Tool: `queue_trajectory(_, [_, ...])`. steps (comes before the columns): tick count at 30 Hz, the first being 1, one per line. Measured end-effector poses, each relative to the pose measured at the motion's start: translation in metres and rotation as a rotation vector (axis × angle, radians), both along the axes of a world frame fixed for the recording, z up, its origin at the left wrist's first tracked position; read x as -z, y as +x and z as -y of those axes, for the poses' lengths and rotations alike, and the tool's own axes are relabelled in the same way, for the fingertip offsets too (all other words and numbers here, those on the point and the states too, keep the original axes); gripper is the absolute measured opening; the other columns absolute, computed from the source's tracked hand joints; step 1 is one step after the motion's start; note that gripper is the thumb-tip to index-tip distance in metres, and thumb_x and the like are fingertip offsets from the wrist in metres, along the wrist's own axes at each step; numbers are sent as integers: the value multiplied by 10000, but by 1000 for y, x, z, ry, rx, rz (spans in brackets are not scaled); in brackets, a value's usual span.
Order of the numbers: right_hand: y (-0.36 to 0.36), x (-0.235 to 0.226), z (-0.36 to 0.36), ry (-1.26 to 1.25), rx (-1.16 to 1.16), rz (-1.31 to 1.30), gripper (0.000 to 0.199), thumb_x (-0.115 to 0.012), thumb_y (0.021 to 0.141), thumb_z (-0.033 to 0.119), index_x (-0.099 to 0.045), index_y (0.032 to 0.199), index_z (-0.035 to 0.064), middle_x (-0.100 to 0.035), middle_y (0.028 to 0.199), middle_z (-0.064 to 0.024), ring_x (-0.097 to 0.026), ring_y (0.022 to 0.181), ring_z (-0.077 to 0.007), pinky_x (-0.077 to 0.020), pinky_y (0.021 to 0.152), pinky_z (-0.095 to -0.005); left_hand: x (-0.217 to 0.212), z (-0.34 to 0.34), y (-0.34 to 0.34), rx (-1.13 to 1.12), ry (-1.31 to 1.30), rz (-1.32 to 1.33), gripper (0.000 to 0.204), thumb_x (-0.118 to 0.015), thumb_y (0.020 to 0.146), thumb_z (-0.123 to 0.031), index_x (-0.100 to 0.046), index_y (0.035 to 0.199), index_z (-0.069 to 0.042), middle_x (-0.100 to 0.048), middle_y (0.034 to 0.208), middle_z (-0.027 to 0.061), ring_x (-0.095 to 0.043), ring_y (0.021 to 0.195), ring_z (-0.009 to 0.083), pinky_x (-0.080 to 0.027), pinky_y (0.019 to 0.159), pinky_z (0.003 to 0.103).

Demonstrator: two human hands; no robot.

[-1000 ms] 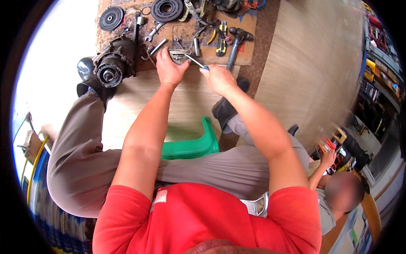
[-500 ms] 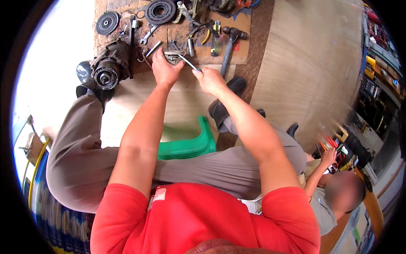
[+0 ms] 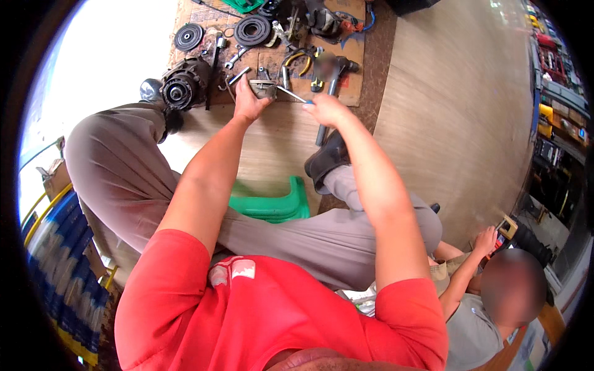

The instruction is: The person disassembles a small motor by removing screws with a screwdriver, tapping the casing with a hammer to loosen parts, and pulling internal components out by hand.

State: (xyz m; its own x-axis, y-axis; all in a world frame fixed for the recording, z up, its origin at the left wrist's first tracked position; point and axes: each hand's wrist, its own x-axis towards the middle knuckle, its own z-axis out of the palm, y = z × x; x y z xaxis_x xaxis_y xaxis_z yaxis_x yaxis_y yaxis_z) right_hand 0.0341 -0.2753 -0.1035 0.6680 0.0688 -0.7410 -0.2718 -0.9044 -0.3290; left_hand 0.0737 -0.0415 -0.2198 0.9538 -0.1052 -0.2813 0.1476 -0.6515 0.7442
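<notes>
Pinching a round grey metal part: left hand; clasping a blue-handled, metal-shafted tool right of that part: right hand.

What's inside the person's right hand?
A tool with a metal shaft and a bit of blue handle showing. The right hand covers the rest of the handle, so that's hidden.

The round part looks dull metal — the cardboard, rough.

Pale wood-grain floor; brown patterned strip alongside. Right: loaded shelving. Left: strong white glare.
</notes>
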Motion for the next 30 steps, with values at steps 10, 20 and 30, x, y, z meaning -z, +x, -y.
queue_trajectory(10, [-29,-107,-15,-7,22,197,320,-681,854,270,-661,1025,0,-675,956,-242,-649,932,-415,-512,822,-478,-19,33,-39,-273,27,-162,1098,-917,595,-205,-255,1454,-35,-312,1470,284,-327,1365,443,-315,1147,459])
queue_trajectory(20, [-55,-164,-77,-216,58,282,260,-686,869,244,-655,983,13,-679,931,-252,-655,902,-424,-513,808,-509,-25,26,-53,-369,-118,-296,1108,-890,646,-197,-195,1502,-82,-337,1415,249,-400,1297,423,-357,1110,451])
queue_trajectory(30, [-34,-102,-94,-166,-40,248,234,-641,865,184,-646,1029,18,-665,968,-261,-648,914,-433,-515,812,-518,-17,16,-40,-283,-155,-343,1121,-903,609,-284,-234,1487,-92,-438,1358,246,-455,1262,398,-387,1083,453])
